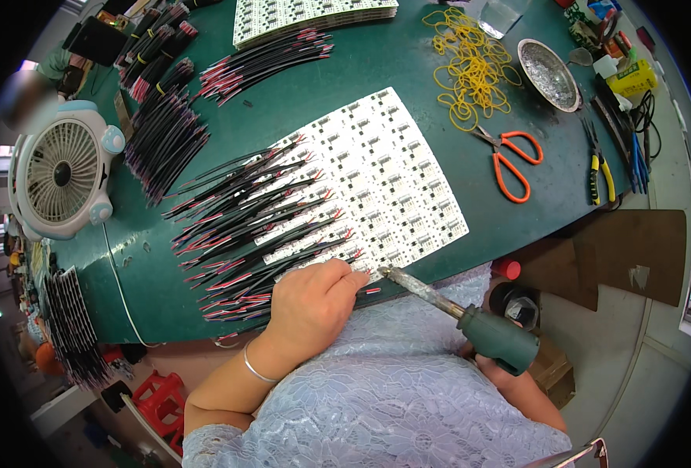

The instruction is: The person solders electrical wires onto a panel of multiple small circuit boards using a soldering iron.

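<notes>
My left hand (313,303), with a thin bangle (256,365) at its wrist, is closed at the near edge of a white circuit board panel (392,156). Its thumb and forefinger pinch a thin wire, mostly hidden by the fingers. My right hand (495,371) grips the green handle of a soldering iron (500,340), which hides most of its fingers. The iron's tip touches or hovers at the board beside my left fingertips; I cannot tell which. Many black and red wires (240,218) lie in rows across the panel's left part, their ends on the pads.
Wire bundles (166,140) and a white fan (63,170) stand at the left. More panels (306,19) are stacked at the back. Yellow rubber bands (474,62), a metal bowl (548,74), orange-handled scissors (509,164) and pliers (597,168) lie at the right. A person (33,101) is at the far left.
</notes>
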A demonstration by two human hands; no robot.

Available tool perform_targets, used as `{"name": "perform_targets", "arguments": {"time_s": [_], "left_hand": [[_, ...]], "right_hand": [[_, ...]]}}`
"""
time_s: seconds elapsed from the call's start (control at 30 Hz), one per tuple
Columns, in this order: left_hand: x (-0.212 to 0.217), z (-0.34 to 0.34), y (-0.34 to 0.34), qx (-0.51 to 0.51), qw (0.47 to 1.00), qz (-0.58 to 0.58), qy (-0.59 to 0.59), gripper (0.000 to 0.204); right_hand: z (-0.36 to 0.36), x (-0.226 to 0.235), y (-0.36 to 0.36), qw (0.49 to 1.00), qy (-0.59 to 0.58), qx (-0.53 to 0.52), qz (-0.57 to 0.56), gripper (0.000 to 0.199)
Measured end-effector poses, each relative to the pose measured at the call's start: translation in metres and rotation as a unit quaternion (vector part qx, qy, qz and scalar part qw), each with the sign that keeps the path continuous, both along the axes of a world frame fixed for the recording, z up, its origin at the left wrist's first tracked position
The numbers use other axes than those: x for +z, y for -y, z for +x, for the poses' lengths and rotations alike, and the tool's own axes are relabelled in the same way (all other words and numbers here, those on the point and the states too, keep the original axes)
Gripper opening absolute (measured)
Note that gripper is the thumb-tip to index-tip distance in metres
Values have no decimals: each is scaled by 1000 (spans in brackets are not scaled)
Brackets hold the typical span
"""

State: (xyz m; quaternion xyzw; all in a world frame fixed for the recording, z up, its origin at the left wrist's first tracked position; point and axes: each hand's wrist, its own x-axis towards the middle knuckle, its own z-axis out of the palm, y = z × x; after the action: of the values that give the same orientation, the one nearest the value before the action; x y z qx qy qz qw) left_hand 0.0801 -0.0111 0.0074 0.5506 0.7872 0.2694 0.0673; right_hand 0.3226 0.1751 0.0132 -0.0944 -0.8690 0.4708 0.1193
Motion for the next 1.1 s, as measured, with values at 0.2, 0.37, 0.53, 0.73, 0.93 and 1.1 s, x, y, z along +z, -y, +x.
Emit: {"name": "perform_targets", "arguments": {"time_s": [0.2, 0.37, 0.53, 0.73, 0.93, 1.1], "left_hand": [[2, -4, -4, 7, 999, 6, 32, 29], [1, -6, -4, -2, 1000, 9, 27, 27], [-1, -6, -4, -11, 999, 33, 20, 27], [-2, -6, -4, -20, 999, 35, 13, 27], [-3, -7, -5, -27, 999, 34, 9, 26], [0, -4, 2, -27, 999, 32, 12, 29]], "right_hand": [[13, -8, 5, 991, 47, -42, -114, 18], [12, -7, 4, 997, 50, -24, -57, 19], [12, -10, 2, 998, 43, -19, -43, 21], [10, -9, -1, 999, 16, 21, 25, 23], [15, -13, 6, 879, -19, -163, -447, 58], [-62, -18, -18, 865, -201, -228, -399, 56]]}}
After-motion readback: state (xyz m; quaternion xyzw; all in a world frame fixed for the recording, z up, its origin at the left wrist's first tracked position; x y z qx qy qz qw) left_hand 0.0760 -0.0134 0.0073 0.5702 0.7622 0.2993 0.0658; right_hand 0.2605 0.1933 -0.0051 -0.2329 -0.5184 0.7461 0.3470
